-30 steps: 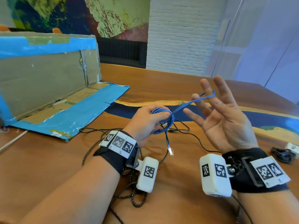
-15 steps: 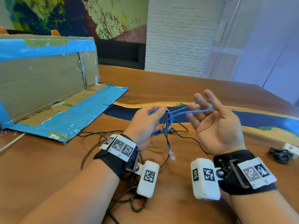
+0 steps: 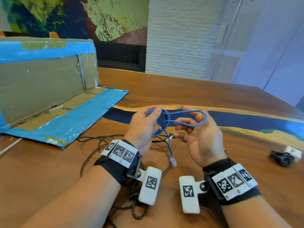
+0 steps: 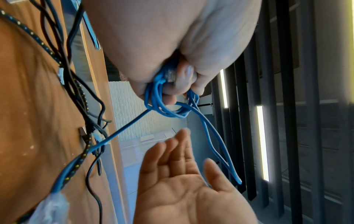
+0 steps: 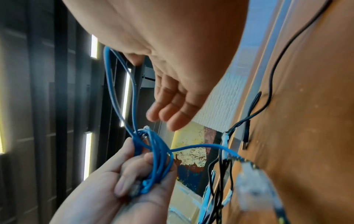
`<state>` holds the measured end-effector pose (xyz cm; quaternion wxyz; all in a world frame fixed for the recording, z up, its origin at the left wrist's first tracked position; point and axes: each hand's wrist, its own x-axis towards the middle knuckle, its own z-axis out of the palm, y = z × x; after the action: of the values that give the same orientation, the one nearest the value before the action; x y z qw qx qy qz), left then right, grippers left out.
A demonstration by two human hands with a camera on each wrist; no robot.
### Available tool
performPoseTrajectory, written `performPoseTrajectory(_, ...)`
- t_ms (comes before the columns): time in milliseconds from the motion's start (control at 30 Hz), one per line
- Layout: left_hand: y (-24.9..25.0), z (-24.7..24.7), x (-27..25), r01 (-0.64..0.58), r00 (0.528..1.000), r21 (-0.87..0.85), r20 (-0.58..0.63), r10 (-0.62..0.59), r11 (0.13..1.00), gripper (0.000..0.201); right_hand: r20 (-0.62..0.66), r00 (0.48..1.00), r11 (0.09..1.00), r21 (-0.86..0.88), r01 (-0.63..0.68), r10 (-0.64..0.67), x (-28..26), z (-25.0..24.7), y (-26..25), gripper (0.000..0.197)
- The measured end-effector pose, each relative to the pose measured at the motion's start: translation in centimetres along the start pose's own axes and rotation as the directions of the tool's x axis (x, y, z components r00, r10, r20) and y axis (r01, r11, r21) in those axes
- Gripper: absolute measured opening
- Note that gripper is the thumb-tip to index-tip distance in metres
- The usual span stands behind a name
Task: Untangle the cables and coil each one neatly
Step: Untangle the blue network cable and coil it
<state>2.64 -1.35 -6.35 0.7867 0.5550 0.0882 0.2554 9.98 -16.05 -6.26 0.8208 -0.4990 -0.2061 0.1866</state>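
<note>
- The wooden table (image 3: 213, 96) is carrying everything, with a taped cardboard box (image 3: 49, 89) lying open at the person's left; neither is part of the coiling.
- The black cables (image 3: 92, 145) are lying loose and crossed on the table under the wrists, one braided with yellow flecks, the others plain; these are looking untouched, so most of the task is judged to be still ahead.
- The blue cable (image 3: 189, 124) is being held up above the table between the two hands; several turns are already gathered, one long loop is standing out to the right, and a short tail with a clear plug (image 3: 173, 161) is hanging down toward the table; this cable is judged nearly coiled.
- The left hand (image 3: 144, 125) is gripping the gathered turns of the blue cable, fingers curled round the bundle.
- The right hand (image 3: 200, 137) is lying palm up with relaxed fingers, the free loop draped over them rather than pinched.
- A small dark bundle (image 3: 279, 157) is sitting well apart at the right edge; whether it is an already coiled cable cannot be told.
</note>
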Motion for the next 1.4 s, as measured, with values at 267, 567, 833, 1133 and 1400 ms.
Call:
performPoseTrajectory(267,-0.2,0.0,0.2,0.013,0.998,-0.044,0.063,-0.010,0.999,0.018,0.027,0.956,0.753,-0.623,-0.212,0.291,1.0,-1.7,1.1,0.011)
performPoseTrajectory(567,0.3,0.1,-0.1,0.020,0.998,-0.135,0.065,-0.011,0.991,0.017,0.088,0.944,0.681,-0.714,-0.162,0.317,1.4,-2.4,1.6,0.015)
performPoseTrajectory(833,-0.1,0.1,0.0,0.021,0.999,-0.099,0.035,-0.018,0.995,0.015,0.014,1.000,0.704,-0.710,0.011,-0.002,1.0,-2.0,-0.1,0.021)
performPoseTrajectory(1133,-0.2,0.3,-0.2,0.038,0.999,-0.081,0.027,-0.036,0.996,0.015,0.000,0.999,0.824,-0.566,0.031,-0.037,0.6,-1.6,-0.7,0.022)
performPoseTrajectory(1400,-0.1,0.2,-0.2,0.039,0.999,-0.094,0.042,-0.035,0.995,0.015,-0.016,0.968,0.674,-0.721,0.161,-0.249,0.6,-2.1,-2.2,0.021)
